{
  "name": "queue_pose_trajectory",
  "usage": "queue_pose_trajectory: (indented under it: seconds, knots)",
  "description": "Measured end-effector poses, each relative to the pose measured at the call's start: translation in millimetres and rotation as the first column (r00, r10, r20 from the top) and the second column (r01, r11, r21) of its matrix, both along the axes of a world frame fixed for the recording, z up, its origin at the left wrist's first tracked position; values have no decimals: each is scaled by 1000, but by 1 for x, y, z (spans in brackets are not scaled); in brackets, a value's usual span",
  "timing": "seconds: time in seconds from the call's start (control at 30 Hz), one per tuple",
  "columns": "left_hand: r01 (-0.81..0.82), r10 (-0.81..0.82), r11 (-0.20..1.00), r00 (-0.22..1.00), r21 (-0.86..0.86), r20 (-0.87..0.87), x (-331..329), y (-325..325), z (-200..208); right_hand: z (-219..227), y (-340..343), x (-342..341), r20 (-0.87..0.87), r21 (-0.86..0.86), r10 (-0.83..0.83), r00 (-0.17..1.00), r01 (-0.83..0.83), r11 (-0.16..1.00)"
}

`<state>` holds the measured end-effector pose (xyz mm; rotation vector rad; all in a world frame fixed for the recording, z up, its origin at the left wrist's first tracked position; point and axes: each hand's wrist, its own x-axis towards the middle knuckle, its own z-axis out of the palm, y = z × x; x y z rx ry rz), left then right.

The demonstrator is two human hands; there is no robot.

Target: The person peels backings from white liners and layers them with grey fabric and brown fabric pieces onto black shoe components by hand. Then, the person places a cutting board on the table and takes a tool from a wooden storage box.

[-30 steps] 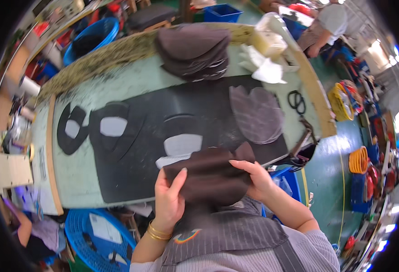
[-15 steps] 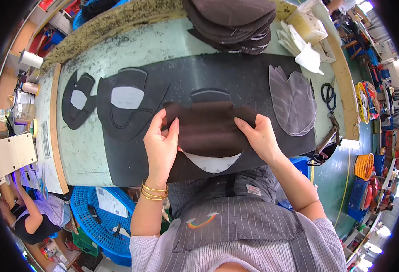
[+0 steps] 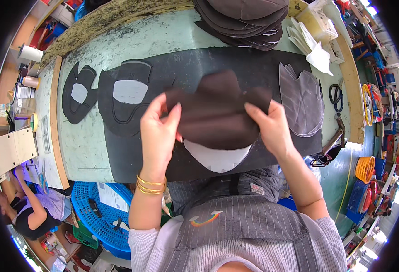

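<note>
Both hands hold a dark brown shoe-upper piece [image 3: 220, 120] raised over a black mat [image 3: 172, 167]. My left hand [image 3: 159, 131] pinches its left side between thumb and fingers. Its right lobe is gripped by my right hand [image 3: 272, 124], thumb on top. Below its near edge shows a curved white piece [image 3: 220, 158]; whether it is attached, I cannot tell. To the left lie a larger dark upper piece [image 3: 106, 109] and a smaller one [image 3: 70, 106], each around a pale patch. Thin dark cut pieces [image 3: 301, 102] with chalky streaks lie right of my right hand.
A tall stack of dark cut pieces [image 3: 244, 22] stands at the far side. White sheets [image 3: 315, 52], black-handled scissors [image 3: 336, 97] and a hammer-like tool [image 3: 335, 138] lie along the right. A blue basket [image 3: 84, 204] sits below the table's left; another person [image 3: 34, 213] works beyond.
The dark piece has been lifted and opened out: its far middle tab now stands up, and more of the white piece shows beneath. Both hands have spread slightly apart.
</note>
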<state>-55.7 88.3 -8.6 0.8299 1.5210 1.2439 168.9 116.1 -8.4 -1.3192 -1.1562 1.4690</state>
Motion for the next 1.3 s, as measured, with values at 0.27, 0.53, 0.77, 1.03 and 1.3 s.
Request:
queue_pose_trajectory:
  seconds: [0.27,0.53,0.77,1.03,1.3]
  knots:
    - [-37,28,998,981,-42,-190,12,-31,-13,-16,-24,4,120,-26,43,992,-40,999]
    - [-11,11,1000,987,-1,-163,12,-35,-9,-17,-28,6,141,0,60,988,-61,998]
    - [8,1,1000,935,25,-356,9,-35,-15,-13,-27,1,195,35,54,979,-62,997]
    - [-94,545,832,320,547,-775,-13,-14,0,-14,-28,6,146,62,7,989,-17,998]
    - [798,-350,601,304,36,-886,28,-17,0,-3,-26,21,251,-53,-11,968,25,998]
